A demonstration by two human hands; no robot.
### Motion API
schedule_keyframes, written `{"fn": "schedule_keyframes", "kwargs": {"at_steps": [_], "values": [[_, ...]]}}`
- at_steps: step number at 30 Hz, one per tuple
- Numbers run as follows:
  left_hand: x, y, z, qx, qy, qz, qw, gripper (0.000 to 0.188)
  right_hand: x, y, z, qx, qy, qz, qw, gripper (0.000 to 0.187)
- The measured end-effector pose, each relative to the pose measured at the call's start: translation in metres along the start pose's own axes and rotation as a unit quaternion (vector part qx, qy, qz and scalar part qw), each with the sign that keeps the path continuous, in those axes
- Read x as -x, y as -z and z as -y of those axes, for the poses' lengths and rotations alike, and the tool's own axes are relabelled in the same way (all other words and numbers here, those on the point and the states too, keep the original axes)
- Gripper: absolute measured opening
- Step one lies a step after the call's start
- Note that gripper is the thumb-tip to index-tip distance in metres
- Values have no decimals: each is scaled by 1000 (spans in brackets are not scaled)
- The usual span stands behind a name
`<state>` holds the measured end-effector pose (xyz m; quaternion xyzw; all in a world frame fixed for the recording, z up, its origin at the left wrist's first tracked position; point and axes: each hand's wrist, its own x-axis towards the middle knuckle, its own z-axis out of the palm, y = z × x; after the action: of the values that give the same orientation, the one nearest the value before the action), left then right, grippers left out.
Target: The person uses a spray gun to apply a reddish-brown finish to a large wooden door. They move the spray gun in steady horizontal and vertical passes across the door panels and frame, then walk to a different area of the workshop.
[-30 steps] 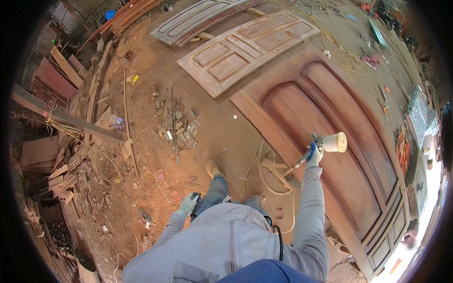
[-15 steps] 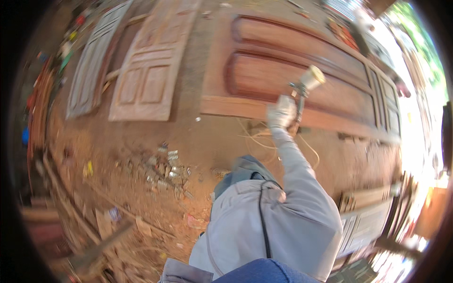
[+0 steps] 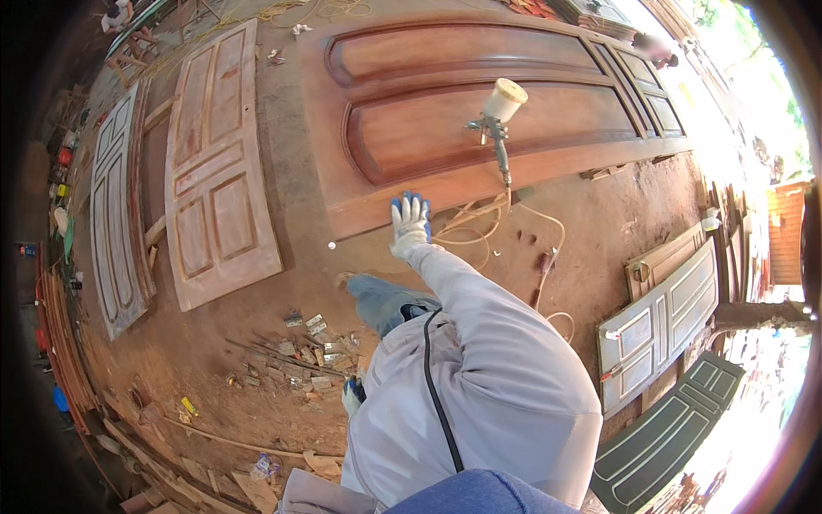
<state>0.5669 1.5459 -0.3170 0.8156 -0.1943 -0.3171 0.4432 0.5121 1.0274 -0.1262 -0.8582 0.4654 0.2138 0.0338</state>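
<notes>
My right hand (image 3: 411,224), in a white work glove with blue fingertips, lies with fingers spread at the near edge of a large reddish-brown panelled wooden door (image 3: 548,163). A spray gun (image 3: 495,130) with a pale cup on top rests on that door, to the right of the hand and apart from it. From the gun's handle a thin yellowish hose (image 3: 561,231) drops to the ground. Only a bit of my left hand (image 3: 352,394), gloved with some blue, shows beside my body; its fingers are mostly hidden.
Two paler panelled doors, one brown (image 3: 224,171) and one greyish (image 3: 118,214), lie at left. Small metal pieces and scraps (image 3: 321,347) litter the dirt floor. Grey (image 3: 659,321) and dark green (image 3: 672,433) doors stand at right. Another person (image 3: 655,51) is at the far right.
My right hand has let go of the spray gun, which now rests on the door. The hand has moved left to the door's edge, and the view has shifted.
</notes>
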Motion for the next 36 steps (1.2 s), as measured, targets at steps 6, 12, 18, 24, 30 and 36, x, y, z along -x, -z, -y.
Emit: {"fn": "schedule_keyframes", "kwargs": {"at_steps": [6,12,18,24,30,36], "values": [[-120,13,-55,-117,-33,113,986,33,-3,-13,-16,-3,-46,19,999,100],[-206,65,-70,-33,143,122,982,32,-5,-2,1,-15,-34,33,999,99],[-251,153,-125,203,281,-2,938,24,-5,-4,-1,41,-66,116,990,101],[-225,209,-123,399,232,-45,886,17,-2,11,-4,64,-74,178,979,101],[-203,224,-59,70,299,68,949,22,-12,25,3,88,-95,189,973,102],[-232,248,-29,51,254,108,960,27,-16,18,17,42,-199,190,960,104]]}}
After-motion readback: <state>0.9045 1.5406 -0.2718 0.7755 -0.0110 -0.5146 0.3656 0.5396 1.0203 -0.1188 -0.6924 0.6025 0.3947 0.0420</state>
